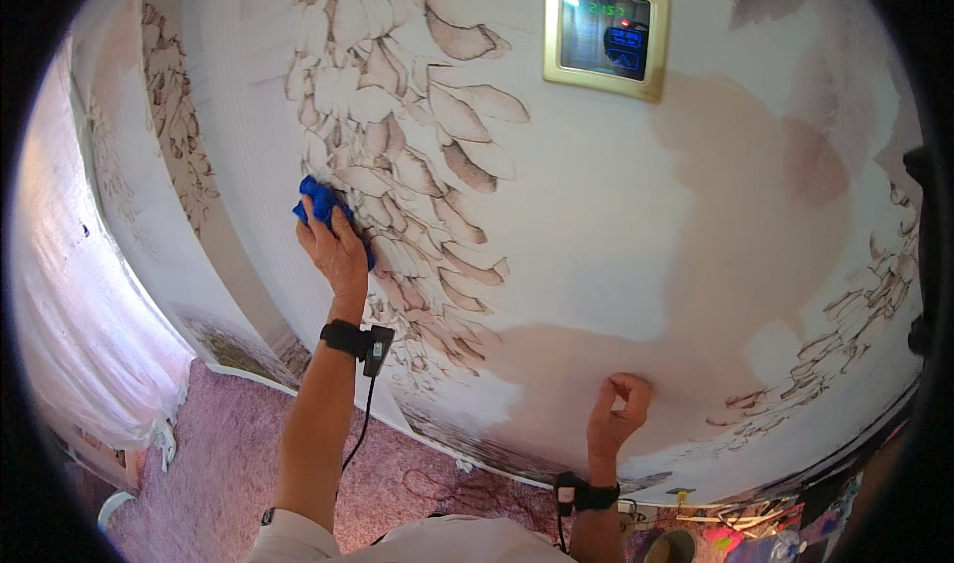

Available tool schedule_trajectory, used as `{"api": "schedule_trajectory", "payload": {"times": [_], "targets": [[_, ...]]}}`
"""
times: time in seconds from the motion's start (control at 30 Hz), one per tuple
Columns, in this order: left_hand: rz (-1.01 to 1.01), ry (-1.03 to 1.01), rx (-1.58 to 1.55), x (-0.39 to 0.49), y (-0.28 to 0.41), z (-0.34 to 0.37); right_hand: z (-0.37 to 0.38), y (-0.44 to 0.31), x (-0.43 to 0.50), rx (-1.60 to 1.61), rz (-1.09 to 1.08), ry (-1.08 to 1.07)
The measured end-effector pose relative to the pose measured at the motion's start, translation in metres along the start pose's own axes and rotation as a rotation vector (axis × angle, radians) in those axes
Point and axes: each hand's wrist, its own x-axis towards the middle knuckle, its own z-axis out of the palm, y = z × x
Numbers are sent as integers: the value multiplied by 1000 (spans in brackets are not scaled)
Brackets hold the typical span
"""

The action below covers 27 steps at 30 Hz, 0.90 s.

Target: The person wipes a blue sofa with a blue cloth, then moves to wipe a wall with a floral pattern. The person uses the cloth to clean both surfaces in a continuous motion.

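Note:
My left hand is shut on a crumpled blue cloth and presses it against a wall with a printed mural. Under and beside the cloth runs a hanging cluster of brown-outlined petals. Lower on the right, my right hand has its fingers curled in, thumb and fingertips meeting in a ring with nothing seen between them. Its knuckles are close to the wall; whether they touch it I cannot tell. A black strap with a small cabled device sits on each wrist.
A gold-framed wall control panel with a lit display is set high in the wall. White sheeting hangs at the left. Pinkish carpet covers the floor, with a thin cord on it. A bucket and assorted items stand at lower right.

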Motion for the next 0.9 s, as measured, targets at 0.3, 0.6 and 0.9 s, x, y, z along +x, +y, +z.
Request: {"api": "schedule_trajectory", "payload": {"times": [0.3, 0.6, 0.9], "targets": [[146, -99, -40, -111, 112, -10, -18, 1, 7, -47, -141, -208], [542, -251, -461, -199, 270, -10, -44, 4, 18, -5, -188, -404], [529, -286, -508, -131, 232, -9, -40, 14, 6, -13, -51, -225]]}}
